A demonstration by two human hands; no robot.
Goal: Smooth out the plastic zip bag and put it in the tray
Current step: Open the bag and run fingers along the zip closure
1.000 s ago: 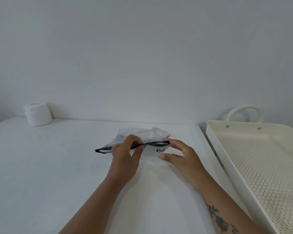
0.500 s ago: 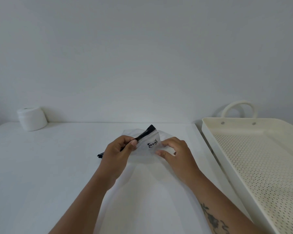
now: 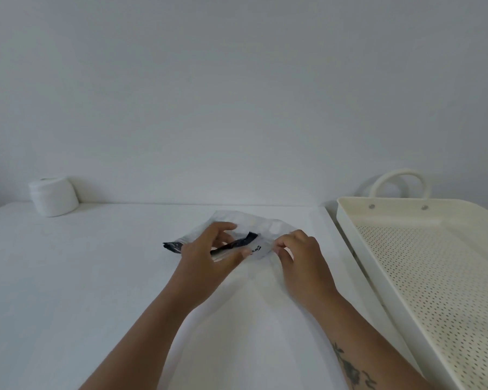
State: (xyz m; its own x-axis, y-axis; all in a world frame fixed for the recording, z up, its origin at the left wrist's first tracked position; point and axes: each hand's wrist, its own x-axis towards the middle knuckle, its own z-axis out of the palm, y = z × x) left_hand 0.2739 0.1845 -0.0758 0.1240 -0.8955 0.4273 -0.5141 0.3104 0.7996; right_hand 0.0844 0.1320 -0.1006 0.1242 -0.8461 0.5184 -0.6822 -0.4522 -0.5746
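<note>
A crumpled clear plastic zip bag (image 3: 262, 225) with a black zip strip lies on the white table in the middle of the head view. My left hand (image 3: 209, 254) pinches the bag near the black strip, thumb below and fingers above. My right hand (image 3: 301, 257) pinches the bag's right corner next to a small printed label. The bag's front part is hidden behind both hands. The cream perforated tray (image 3: 346, 218) with a loop handle stands to the right of the table, apart from the bag.
A white round tub (image 3: 53, 196) stands at the table's back left, against the wall. The table's right edge (image 3: 338, 243) runs close along the tray's left rim. A plain grey wall closes off the back.
Both hands have shifted on the bag: the right one moved to its right corner, the left one opened its fingers over the black strip. The strip's right end has tipped up and the bag has spread.
</note>
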